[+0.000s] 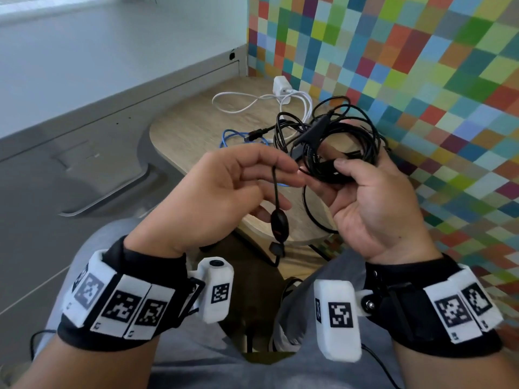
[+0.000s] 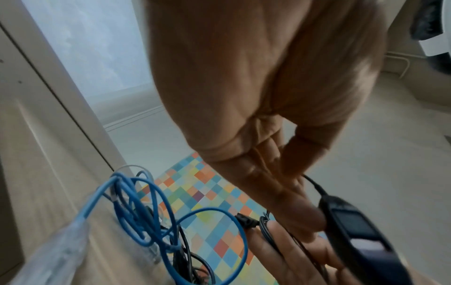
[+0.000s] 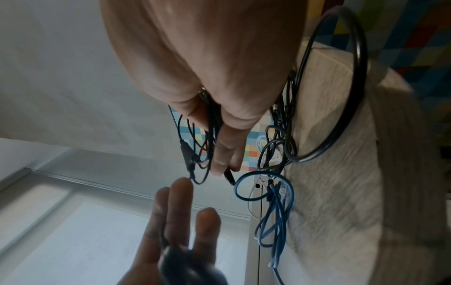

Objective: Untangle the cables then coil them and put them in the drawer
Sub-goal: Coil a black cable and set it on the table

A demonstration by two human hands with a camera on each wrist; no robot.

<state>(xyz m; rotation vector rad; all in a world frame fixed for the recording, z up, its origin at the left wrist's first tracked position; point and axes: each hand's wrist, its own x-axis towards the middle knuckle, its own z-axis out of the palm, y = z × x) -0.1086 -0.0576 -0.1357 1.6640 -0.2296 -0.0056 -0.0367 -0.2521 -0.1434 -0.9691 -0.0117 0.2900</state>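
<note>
Standing near the wooden table (image 1: 196, 127), I saw the right hand (image 1: 373, 203) gripping the black cable bundle (image 1: 337, 141) above it; the left hand (image 1: 222, 192) pinched its hanging end; feeding it slowly through the loops seemed wise.

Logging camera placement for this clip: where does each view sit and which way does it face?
Head: looks down at both hands, forearms, lap, wooden table.
Left wrist: looks along the left hand at the blue cable.
Right wrist: looks along the right hand gripping the black cable bundle.
Shared: both wrist views show the blue cable.
</note>
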